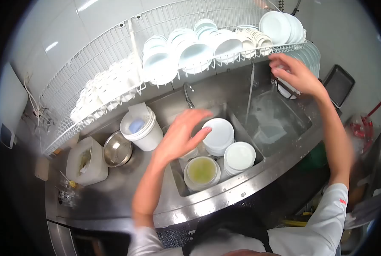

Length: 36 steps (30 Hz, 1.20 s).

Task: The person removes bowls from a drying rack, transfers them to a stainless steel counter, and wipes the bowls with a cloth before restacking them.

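Note:
My left hand (pixel 182 135) hovers over the left sink basin with thumb and fingers apart and nothing in it. Just beyond its thumb stands a stack of white dishes (pixel 220 133). Nearer to me in that basin are a second white stack (pixel 240 156) and a round container of yellow-green liquid (pixel 202 170). My right hand (pixel 296 76) is raised at the back right, fingers loosely curved and apart, holding nothing visible. It overlaps white dishes (pixel 289 90) standing behind the right basin, partly hidden by it. A thin stream of water (pixel 250 87) falls into the right basin, which contains cloudy water (pixel 269 123).
Above the sink, a white wire rack (pixel 133 83) holds bowls (pixel 195 55), cups (pixel 109 87) and plates (pixel 275 27). A curved faucet (pixel 188 94) rises behind the left basin. On the left counter stand a white bucket (pixel 143 134), a metal bowl (pixel 117 149) and a plastic tub (pixel 86 164).

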Tool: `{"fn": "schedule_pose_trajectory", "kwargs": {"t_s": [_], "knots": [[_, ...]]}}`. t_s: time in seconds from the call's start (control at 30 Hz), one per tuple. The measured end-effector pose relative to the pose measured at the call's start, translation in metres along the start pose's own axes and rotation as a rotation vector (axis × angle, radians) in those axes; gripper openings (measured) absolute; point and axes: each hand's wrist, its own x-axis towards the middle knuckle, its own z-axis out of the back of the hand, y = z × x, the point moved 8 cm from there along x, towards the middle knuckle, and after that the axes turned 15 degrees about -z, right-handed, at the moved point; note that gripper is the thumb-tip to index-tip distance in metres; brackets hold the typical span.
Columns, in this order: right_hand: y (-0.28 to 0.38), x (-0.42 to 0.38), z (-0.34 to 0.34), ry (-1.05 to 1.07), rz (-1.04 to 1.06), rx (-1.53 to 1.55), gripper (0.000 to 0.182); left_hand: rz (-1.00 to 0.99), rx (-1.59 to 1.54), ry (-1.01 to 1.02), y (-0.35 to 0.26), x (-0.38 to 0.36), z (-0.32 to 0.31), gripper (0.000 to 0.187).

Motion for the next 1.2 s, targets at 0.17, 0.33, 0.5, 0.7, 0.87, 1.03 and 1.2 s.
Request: {"fn": "schedule_pose_trajectory", "kwargs": {"t_s": [0.17, 0.33, 0.5, 0.7, 0.87, 1.03, 1.2], "knots": [[0.0, 0.163, -0.002, -0.224, 0.16, 0.038, 0.053, -0.052, 0.383, -0.16, 0.031, 0.121, 0.017, 0.042], [-0.016, 0.354, -0.045, -0.236, -0.016, -0.027, 0.073, 0.025, 0.803, -0.313, 0.09, 0.208, 0.0, 0.048], [-0.005, 0.413, -0.116, 0.174, -0.155, -0.11, 0.119, 0.628, 0.525, -0.001, 0.161, 0.251, -0.014, 0.034], [-0.012, 0.439, -0.128, 0.25, -0.054, -0.132, 0.134, 0.501, 0.63, -0.16, 0.156, 0.244, -0.023, 0.044], [-0.017, 0.425, -0.111, 0.267, -0.02, 0.048, 0.121, 0.404, 0.643, -0.339, 0.146, 0.242, -0.031, 0.052], [-0.031, 0.449, -0.113, 0.013, -0.075, -0.15, 0.089, 0.407, 0.657, -0.443, 0.146, 0.242, -0.041, 0.055], [-0.032, 0.453, -0.12, -0.015, 0.137, -0.098, 0.063, 0.433, 0.586, -0.493, 0.152, 0.233, -0.043, 0.054]]}}
